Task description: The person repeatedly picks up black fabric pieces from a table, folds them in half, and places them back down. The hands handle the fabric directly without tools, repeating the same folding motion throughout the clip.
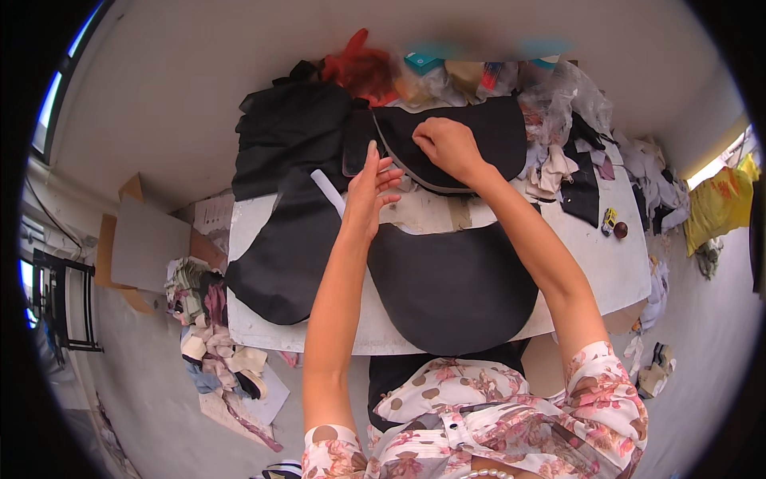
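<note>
My left hand [371, 191] is raised over the table with its fingers apart and nothing visible in it. Just beyond its fingertips lies a dark, flat rectangular object [353, 156], perhaps a phone. My right hand [451, 149] is closed, fingers curled, above a stack of curved black cloth pieces [491, 136] with a pale edge. What its fingertips hold, if anything, is hidden. Directly in front of me lies a rounded black cloth piece [455, 287], hanging slightly over the near edge. Another black cut piece [287, 255] is left of my left forearm, with a white strip [325, 191] beside it.
Folded black fabric [291, 128] covers the table's back left. Behind are a red plastic bag [359, 68] and clear bags [562, 92]. At the right sit cloth scraps [554, 172] and a small yellow item [609, 221]. A scrap pile [215, 343] lies left of the white table [614, 271].
</note>
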Tool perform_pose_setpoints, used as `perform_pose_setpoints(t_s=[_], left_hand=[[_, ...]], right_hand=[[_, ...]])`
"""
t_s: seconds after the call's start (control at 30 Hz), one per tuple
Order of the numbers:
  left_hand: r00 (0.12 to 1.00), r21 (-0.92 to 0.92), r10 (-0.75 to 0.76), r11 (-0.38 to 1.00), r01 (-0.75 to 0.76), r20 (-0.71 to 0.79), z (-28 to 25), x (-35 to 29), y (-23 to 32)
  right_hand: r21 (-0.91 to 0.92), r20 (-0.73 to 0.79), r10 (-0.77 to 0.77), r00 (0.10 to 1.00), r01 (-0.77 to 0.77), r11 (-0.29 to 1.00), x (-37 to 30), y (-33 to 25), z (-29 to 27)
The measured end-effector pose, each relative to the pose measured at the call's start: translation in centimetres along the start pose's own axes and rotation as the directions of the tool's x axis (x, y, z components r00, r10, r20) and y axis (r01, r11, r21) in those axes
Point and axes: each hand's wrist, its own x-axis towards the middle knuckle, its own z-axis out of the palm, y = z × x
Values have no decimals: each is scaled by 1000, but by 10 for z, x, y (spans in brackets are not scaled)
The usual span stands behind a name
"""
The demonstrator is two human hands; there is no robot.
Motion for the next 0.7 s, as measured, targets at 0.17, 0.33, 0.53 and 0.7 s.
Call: perform_pose_setpoints(t_s=[0.17,0.33,0.53,0.7], left_hand=[[936,140,351,928,-346,-12,5,38,-10],[524,556,838,364,-747,154,23,-1,2],[405,490,912,324,-810,67,7,-37,24],[482,264,876,470,-842,-24,-2,-73,32]], right_hand=[[84,32,-231,972,228,970,-12,-36,-40],[325,196,-274,942,201,924,11,-11,-48],[-182,259,-225,939,276,944,-16,27,-140],[419,140,227,964,-265,868,-55,28,-189]])
